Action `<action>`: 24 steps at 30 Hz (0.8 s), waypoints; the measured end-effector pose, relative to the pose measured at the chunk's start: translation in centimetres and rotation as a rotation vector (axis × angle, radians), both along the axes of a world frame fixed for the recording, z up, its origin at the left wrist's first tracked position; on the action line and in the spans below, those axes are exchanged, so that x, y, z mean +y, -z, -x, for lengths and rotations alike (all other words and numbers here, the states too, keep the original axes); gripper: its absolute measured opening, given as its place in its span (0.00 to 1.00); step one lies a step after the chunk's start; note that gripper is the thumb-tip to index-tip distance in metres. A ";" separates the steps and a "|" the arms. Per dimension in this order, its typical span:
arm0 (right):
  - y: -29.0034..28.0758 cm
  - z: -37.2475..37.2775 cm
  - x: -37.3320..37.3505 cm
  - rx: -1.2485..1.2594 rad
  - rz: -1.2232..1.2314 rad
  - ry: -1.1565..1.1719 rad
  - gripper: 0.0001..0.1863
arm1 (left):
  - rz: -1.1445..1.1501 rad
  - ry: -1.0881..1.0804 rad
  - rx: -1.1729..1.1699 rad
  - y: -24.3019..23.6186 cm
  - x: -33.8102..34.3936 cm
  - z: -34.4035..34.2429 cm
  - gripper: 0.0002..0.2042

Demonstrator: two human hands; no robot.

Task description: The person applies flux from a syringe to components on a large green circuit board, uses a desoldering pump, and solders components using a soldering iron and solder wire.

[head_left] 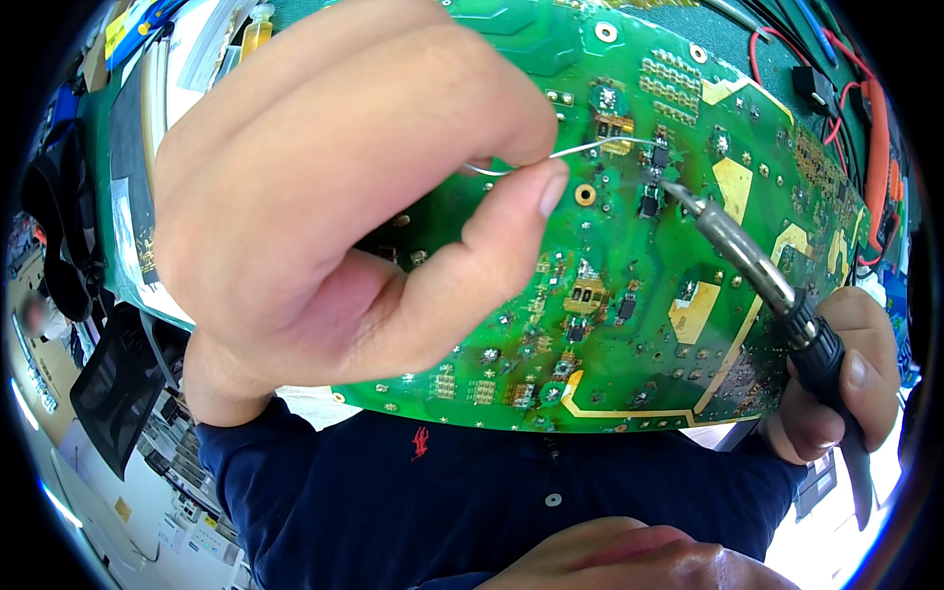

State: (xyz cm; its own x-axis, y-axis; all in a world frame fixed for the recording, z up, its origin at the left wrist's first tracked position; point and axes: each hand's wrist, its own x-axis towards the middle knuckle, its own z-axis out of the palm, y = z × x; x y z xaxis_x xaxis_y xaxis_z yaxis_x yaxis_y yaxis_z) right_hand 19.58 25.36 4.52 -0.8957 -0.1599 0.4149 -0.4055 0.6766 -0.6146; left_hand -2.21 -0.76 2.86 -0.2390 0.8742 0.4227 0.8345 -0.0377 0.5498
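Note:
A large green circuit board [649, 364] with bare gold-coloured patches fills the middle of the view. Above its left part, my left hand [364, 187] pinches a thin strand of solder wire [600, 145] between thumb and forefinger. The wire's free end reaches a row of small black chips [652, 177]. My right hand [855, 374] is wrapped round the dark handle of a soldering iron [752, 258], at the board's right edge. The iron's tip lies at the lower right of the wire's end, close beside the chips; whether it touches them I cannot tell. My left palm hides part of the board.
At the upper left stand a small bottle of yellowish liquid [258, 28] and a blue-and-yellow item [143, 29]. Red and black cables [844, 108] and a thick orange-red handle or tube [878, 167] lie along the right. A black panel [123, 388] is at the lower left.

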 end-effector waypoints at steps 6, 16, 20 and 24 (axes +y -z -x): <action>-0.1 0.2 -0.2 0.010 -0.032 0.016 0.22 | -0.005 0.017 0.041 -0.3 0.0 0.3 0.08; -0.3 0.1 1.5 -0.008 -0.021 0.002 0.22 | -0.025 0.011 0.020 -0.3 1.6 -0.1 0.08; 0.4 0.1 0.8 0.005 -0.029 0.004 0.22 | -0.009 0.030 0.036 0.0 1.2 0.0 0.09; 0.4 0.4 0.9 0.021 -0.050 -0.145 0.25 | -0.034 0.048 0.045 0.3 0.7 0.2 0.08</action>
State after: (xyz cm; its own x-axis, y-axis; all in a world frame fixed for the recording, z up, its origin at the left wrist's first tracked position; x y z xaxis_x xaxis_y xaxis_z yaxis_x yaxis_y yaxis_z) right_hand 19.16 26.30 4.11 -0.8528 -0.3084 0.4215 -0.5139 0.6395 -0.5718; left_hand -2.38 -0.08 2.57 -0.1767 0.8694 0.4614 0.8552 -0.0964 0.5092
